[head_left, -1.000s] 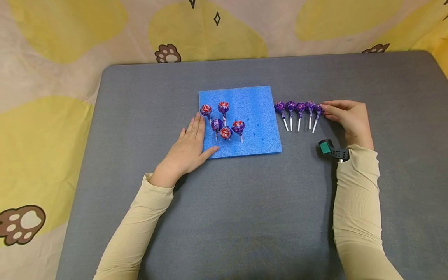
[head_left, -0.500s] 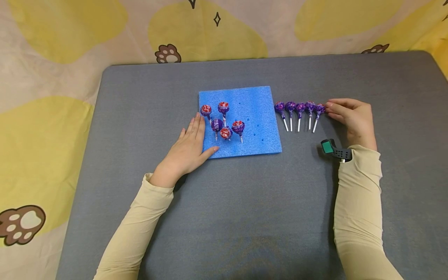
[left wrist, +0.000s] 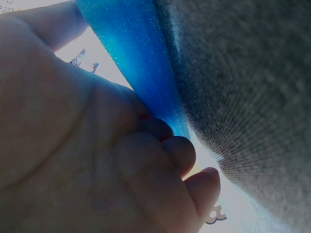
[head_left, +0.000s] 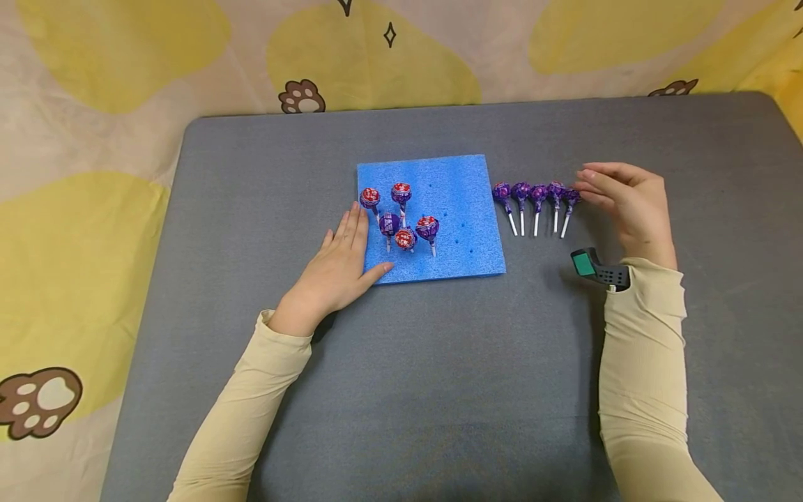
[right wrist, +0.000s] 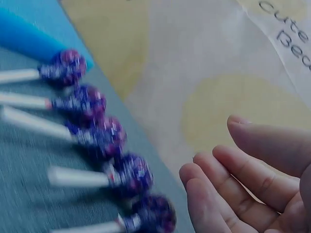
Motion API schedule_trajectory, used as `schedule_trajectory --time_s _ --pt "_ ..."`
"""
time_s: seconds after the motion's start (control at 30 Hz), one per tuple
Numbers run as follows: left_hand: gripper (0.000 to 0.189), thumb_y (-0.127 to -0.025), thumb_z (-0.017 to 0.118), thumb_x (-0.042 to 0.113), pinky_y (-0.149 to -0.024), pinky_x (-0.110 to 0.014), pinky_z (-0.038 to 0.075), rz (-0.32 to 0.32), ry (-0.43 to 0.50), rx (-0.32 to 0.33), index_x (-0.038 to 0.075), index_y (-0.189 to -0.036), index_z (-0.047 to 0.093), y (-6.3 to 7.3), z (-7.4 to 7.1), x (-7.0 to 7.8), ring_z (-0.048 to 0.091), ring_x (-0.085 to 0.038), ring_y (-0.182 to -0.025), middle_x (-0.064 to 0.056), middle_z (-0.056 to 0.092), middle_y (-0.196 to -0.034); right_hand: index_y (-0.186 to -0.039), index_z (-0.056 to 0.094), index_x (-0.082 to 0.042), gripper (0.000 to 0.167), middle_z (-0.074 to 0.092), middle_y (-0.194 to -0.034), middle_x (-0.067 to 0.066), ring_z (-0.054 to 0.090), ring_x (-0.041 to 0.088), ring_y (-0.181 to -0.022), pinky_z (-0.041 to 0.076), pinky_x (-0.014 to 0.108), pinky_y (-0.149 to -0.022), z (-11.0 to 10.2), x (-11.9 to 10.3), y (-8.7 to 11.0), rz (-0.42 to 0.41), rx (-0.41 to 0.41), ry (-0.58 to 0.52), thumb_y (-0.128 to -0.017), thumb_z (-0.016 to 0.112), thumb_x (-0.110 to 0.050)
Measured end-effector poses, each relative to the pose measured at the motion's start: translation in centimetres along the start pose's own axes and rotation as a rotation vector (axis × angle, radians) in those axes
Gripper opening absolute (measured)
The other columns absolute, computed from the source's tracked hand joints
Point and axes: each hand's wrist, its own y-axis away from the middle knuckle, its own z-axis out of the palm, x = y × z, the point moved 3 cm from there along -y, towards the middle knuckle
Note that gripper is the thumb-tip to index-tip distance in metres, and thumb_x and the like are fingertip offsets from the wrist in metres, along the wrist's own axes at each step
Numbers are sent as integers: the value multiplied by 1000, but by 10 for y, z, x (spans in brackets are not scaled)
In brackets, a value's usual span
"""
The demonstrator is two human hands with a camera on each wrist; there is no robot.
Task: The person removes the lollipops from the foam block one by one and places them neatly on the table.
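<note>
A blue foam board (head_left: 470,188) lies on the table, with several lollipops in purple and red wrappers, such as the lollipop (head_left: 428,227), standing upright in its left half. My left hand (head_left: 332,268) rests with straight fingers along the board's left edge, its thumb on the front corner; the left wrist view shows the palm against the board's side (left wrist: 146,58). Right of the board several more lollipops (head_left: 538,195) lie in a row, white sticks toward me. My right hand (head_left: 633,199) hovers by the row's right end; in the right wrist view its fingers (right wrist: 204,204) are loosely bent, holding nothing.
Small holes (head_left: 463,225) dot the right half of the board. The grey table (head_left: 439,383) ends at a far edge, behind which hangs a yellow and cream cloth (head_left: 502,49). A black wrist strap (head_left: 608,275) with a green patch sits on my right wrist.
My right hand has left the rightmost lollipop, first drawing a little to the right, then lifting above the row's end. The left hand and the board have stayed put.
</note>
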Motion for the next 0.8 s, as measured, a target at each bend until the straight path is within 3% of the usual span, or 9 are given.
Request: schedule_trajectory --time_s 0.8 --pt "89 -96 44 51 -112 -50 5 -8 6 -2 -2 -148 -5 1 -1 1 -6 -29 -143 -17 -11 -155 -98 70 5 14 70 -92 9 68 16 -82 53 23 -73 70 12 13 -17 -294 171 -85 66 1"
